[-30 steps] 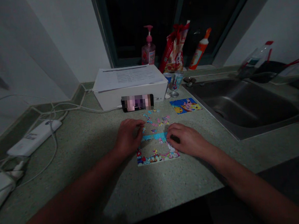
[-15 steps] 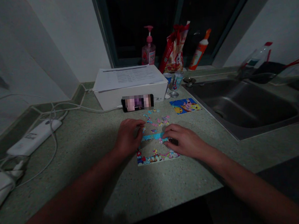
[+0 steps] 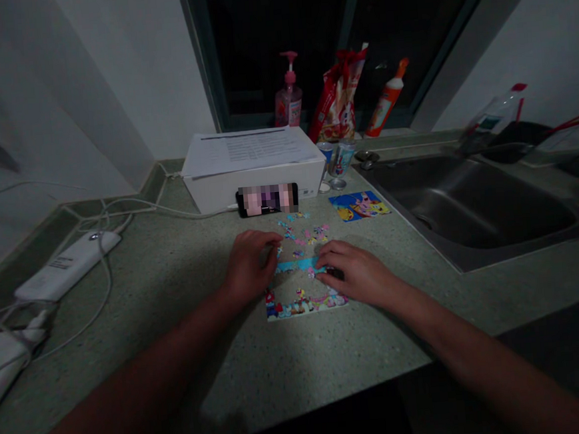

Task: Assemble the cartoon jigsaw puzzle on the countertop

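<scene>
A partly assembled jigsaw puzzle (image 3: 304, 305) lies on the counter, its border joined around a bare middle. Its top edge is a light blue strip (image 3: 298, 264). My right hand (image 3: 356, 270) is at the puzzle's right side, thumb and fingers closed on a small pinkish puzzle piece (image 3: 311, 273) just below that strip. My left hand (image 3: 248, 264) rests at the upper left corner, fingers loosely bent and thumb a little apart, with nothing visible held. Several loose puzzle pieces (image 3: 315, 231) are scattered beyond the puzzle. My fingers hide parts of both side edges.
A phone (image 3: 267, 200) leans on a white box (image 3: 212, 191) with papers on top. A colourful picture card (image 3: 359, 205) lies by the sink (image 3: 489, 201). Cans (image 3: 343, 158) stand behind it. A power bank (image 3: 67, 266) and cables are at left.
The piece at my right fingertips shifts very slightly. Both hands otherwise keep their places, and the view moves a little.
</scene>
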### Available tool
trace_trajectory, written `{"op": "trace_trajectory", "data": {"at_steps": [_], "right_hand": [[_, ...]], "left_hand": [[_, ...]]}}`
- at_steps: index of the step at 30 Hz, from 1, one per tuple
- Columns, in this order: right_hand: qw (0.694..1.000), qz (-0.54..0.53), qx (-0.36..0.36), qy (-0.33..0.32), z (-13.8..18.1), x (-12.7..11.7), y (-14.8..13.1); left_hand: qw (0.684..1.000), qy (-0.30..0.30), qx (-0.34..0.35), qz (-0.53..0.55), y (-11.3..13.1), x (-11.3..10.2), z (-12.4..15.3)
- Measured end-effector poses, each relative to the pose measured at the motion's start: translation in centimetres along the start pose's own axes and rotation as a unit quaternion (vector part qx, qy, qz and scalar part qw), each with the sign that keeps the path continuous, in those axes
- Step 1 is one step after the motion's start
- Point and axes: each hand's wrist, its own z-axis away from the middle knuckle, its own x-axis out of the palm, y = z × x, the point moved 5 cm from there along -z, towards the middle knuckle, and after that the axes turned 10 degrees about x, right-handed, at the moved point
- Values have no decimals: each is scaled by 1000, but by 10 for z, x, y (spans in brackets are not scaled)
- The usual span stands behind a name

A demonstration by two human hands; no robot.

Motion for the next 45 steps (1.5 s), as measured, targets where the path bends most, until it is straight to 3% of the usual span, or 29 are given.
{"op": "trace_trajectory", "data": {"at_steps": [18,25,29,36,45], "right_hand": [[1000,-20,-20,12,0,-4,-1],[974,-120,41,188,-4,-31,21],[962,-112,72,238,-23,-51,36],[970,-71,56,225,-71,-52,46],[984,-29,93,152,-57,-17,67]], "left_hand": [[1000,-10,-14,3,-2,1,1],[999,0,-36,12,-7,0,0],[996,41,-76,29,-16,0,3],[993,56,-95,34,-22,2,2],[997,35,-62,13,-15,2,-3]]}}
